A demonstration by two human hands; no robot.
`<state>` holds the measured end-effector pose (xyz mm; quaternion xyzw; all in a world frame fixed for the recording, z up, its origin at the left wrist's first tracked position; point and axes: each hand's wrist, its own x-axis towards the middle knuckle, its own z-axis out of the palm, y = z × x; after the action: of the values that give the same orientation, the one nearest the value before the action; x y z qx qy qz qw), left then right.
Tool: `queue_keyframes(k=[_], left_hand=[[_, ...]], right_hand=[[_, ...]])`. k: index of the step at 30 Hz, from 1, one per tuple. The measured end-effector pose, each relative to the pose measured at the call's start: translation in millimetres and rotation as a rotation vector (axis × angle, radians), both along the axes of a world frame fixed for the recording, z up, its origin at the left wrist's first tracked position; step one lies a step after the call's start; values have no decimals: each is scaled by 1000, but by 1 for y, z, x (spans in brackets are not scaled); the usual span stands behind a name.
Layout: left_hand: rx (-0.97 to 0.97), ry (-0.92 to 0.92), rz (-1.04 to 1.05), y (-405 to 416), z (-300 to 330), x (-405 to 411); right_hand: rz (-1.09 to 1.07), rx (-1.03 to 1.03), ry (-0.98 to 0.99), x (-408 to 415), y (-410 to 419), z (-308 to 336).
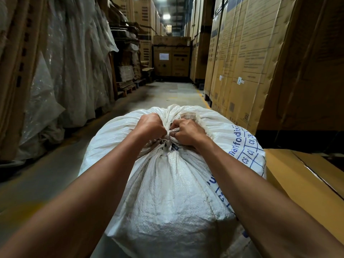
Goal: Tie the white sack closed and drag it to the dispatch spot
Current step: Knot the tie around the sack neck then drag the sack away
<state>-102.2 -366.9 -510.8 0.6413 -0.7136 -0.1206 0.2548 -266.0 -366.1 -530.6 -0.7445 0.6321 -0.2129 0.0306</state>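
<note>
Two hands meet at the centre of the frame. The left hand (151,125) is fisted around gathered fabric, and the right hand (186,132) is curled tight on the same bunch, both gripping the twisted neck (168,141) of the white sack (173,192). The fingertips are buried in the folds, so how the neck is knotted cannot be made out. Both bare forearms run in from the lower corners and are cut off by the frame edge.

The one sack fills the lower centre, bulging and woven, its bottom hidden below the frame. Blue print on its right flank shows a grid with "C5", "C6", "C8" and a word starting "manifold"; the rest wraps out of sight.

It sits on the grey concrete floor (167,94) of a narrow aisle. At lower right lies one yellow-brown carton (307,175), just beside the sack. Tall cardboard boxes (242,62) line the right side, their printing too small to read. Clear plastic sheeting (74,62) drapes the left side. A box with a white label (164,56), illegible, closes the far end.
</note>
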Motion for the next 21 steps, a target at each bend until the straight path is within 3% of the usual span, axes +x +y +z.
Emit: queue_keyframes(k=[4, 10, 21], left_hand=[[12, 37, -38, -3, -6, 3], [120, 285, -114, -13, -21, 9], [116, 411, -137, -8, -28, 0]], right_hand=[[11, -13, -28, -5, 0, -3], [35, -43, -52, -7, 0, -7], [121, -74, -171, -16, -2, -13]])
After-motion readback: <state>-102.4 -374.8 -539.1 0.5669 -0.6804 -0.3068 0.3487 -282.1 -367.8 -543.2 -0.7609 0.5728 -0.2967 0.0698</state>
